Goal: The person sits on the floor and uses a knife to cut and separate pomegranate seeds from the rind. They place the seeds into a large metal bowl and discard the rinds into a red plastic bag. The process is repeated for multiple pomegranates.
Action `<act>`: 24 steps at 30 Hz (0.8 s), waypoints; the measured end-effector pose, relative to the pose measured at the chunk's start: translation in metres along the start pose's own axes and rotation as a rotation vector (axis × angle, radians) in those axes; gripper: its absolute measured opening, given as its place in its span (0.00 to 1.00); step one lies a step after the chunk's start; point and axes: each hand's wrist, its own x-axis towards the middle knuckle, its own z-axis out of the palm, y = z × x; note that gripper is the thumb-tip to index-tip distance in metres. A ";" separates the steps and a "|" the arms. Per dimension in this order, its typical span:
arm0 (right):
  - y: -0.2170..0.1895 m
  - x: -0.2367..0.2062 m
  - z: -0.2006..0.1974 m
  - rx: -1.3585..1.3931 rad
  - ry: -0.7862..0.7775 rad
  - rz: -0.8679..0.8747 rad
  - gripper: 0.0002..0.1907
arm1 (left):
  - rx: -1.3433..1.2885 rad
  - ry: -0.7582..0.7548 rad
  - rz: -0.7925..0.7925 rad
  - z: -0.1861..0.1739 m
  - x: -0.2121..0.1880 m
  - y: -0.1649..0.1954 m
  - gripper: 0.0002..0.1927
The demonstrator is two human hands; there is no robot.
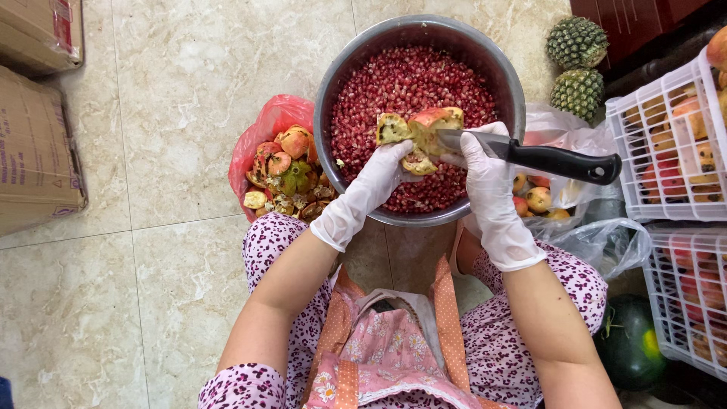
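**Q:** Nearest to the lens, what shows?

**A:** Knees in a purple flowered garment, with a pink and orange apron (pixel 382 356) between them. The person sits over a pale marble floor (pixel 174 98).

**Q:** And the biggest thing in front?

**A:** A round metal bowl (pixel 331 91), filled with red pomegranate seeds (pixel 413 79). Just left of it, touching its rim, a red plastic bag (pixel 265 125) holds cut rinds. On the right stand white plastic crates (pixel 666 125) of fruit, with clear bags of small fruit between them and the bowl. Cardboard boxes (pixel 34 144) lie at the far left, two pineapples (pixel 577 64) near the top right, and a dark green watermelon (pixel 628 341) below the crates.

**Q:** What are the hands doing?

**A:** Both wear white gloves. The left hand (pixel 375 178) grips a broken-open pomegranate (pixel 420 129) from below, held over the seeds inside the bowl's rim. The right hand (pixel 485 170) is clenched around a black-handled knife (pixel 560 160); its handle sticks out to the right, and the blade points left, touching the fruit's pink-skinned piece.

**Q:** Is the fruit whole?

**A:** No, it is split into pale, pithy sections, mostly emptied.
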 end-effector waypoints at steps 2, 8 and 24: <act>0.002 0.000 -0.002 -0.140 -0.056 -0.099 0.07 | -0.044 0.054 -0.019 -0.003 0.003 0.000 0.21; 0.006 -0.005 -0.004 -0.540 -0.195 -0.298 0.06 | -0.146 0.208 0.040 -0.019 0.018 -0.008 0.18; 0.016 0.003 -0.012 -0.493 -0.183 -0.039 0.08 | 0.364 0.295 0.468 -0.049 0.041 -0.035 0.16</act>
